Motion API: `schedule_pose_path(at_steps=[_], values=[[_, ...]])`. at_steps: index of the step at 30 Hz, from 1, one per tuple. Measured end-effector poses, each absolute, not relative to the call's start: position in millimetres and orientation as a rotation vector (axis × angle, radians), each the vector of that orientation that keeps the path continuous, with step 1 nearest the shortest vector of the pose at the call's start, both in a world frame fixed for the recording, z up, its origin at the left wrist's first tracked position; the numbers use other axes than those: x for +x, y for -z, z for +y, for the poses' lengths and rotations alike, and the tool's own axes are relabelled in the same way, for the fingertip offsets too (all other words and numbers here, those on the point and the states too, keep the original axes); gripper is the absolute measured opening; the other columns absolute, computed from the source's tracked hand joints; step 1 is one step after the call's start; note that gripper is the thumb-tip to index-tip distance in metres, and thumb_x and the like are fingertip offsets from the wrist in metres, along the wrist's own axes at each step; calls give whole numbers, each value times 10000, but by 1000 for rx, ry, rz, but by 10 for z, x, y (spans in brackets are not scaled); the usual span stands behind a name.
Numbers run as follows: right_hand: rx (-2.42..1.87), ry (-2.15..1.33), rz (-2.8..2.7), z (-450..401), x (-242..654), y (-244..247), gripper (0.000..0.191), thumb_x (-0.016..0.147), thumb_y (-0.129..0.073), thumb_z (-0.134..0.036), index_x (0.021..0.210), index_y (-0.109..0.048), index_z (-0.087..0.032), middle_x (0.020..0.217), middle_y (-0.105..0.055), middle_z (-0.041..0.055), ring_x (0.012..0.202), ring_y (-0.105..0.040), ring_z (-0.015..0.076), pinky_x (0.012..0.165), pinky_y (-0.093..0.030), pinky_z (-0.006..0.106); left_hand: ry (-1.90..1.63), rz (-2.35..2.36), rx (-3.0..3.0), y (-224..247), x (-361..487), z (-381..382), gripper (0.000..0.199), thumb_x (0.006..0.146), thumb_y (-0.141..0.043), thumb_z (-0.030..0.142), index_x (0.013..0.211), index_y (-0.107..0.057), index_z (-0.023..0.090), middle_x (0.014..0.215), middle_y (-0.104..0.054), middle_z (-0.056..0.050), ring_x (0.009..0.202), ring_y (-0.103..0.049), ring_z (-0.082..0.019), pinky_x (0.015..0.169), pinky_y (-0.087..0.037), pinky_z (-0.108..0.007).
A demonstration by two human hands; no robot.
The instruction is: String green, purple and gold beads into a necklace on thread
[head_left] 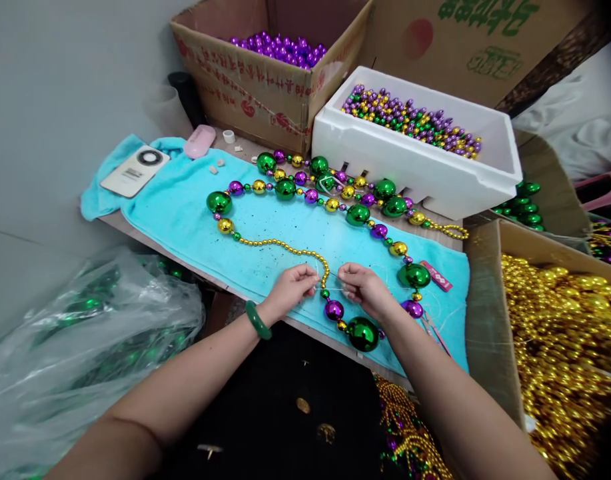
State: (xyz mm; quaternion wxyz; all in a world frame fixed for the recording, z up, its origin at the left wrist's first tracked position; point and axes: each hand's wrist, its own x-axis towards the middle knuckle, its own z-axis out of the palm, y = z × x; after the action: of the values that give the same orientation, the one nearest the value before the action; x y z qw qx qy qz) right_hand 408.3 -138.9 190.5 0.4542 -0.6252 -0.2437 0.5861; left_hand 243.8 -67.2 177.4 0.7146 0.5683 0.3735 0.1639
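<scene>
Necklace (358, 215) of green, purple and gold beads lies in a wide loop on the towel (175, 210), its run of small gold beads curving toward the near edge of the worktop (259, 144), where my hands are. My left hand (298, 283) is nearly closed, thumb and forefinger pinched on a clear thread (331, 289), the other fingers curled in. Facing it across the bead run, my right hand (361, 285) is closed in a pinch on the thread too; between them it passes just beside a small green bead (325, 293). A bangle (258, 320) circles my left wrist.

At the worktop's far edge stands a carton (240, 87) with purple beads (280, 48) inside. Beside it, a foam box (410, 167) holds purple, gold and green beads (410, 120), mixed; a second strand (385, 189) lies in front of it. By the worktop's right edge, a side carton (485, 300) is heaped with gold beads (560, 347); a rear carton (555, 173) behind that has large green ones. Off the left part of the near edge sits a clear bag (135, 293), something green blurred inside.
</scene>
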Motion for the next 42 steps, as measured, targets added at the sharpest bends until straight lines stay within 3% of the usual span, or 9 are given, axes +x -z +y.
schedule_pose_path(at_steps=[4,10,18,23,27,35,42], values=[[-1736,-1318,-706,-1367,4042,-1830,146,560,-597,-288,594,-514,-173,413,-380,-68,389,-309,64,397,-200,209,-286,837,2099,-1811,2440,-744,150,819,-433,176,730,-554,178,659,-569,-14,684,-515,-151,638,-392,-267],[-1855,-1184,-680,-1399,4093,-1729,114,538,-560,-280,552,-523,-173,396,-406,-56,384,-330,77,402,-227,224,-74,794,2603,-1835,2468,-886,223,821,-385,112,861,-594,178,783,-636,-70,858,-533,-220,640,-391,-292],[-1863,-1168,-735,-1394,4130,-1889,150,582,-575,-321,593,-533,-178,432,-447,-42,408,-356,90,432,-265,236,-247,961,2058,-1864,2499,-700,198,808,-483,228,795,-675,183,701,-675,-13,667,-585,-149,622,-412,-247],[-1835,-896,-1176,-1338,4074,-2229,118,671,-601,-294,646,-612,-179,746,-622,36,656,-514,145,629,-397,279,-298,956,1836,-1919,2549,-592,189,758,-573,284,773,-733,184,747,-719,-13,707,-624,-150,666,-442,-240],[-1799,-690,-1521,-1213,4044,-2370,79,723,-581,-187,665,-634,-186,922,-602,51,806,-549,166,749,-421,308,-287,964,1939,-1968,2565,-616,206,758,-560,262,803,-747,187,761,-726,-20,683,-620,-154,661,-433,-253],[-1838,-721,-1773,-927,4103,-2307,111,732,-586,-104,699,-661,-179,917,-576,38,771,-541,144,723,-426,278,-240,889,1870,-1943,2566,-573,219,726,-566,250,830,-747,181,764,-723,-16,701,-615,-155,652,-426,-243],[-1877,-808,-1782,-847,4030,-2232,110,724,-591,-107,692,-671,-175,897,-579,36,727,-528,128,678,-410,253,-278,883,1712,-1868,2575,-540,243,710,-575,329,583,-666,142,526,-587,17,540,-503,-110,562,-359,-233]])
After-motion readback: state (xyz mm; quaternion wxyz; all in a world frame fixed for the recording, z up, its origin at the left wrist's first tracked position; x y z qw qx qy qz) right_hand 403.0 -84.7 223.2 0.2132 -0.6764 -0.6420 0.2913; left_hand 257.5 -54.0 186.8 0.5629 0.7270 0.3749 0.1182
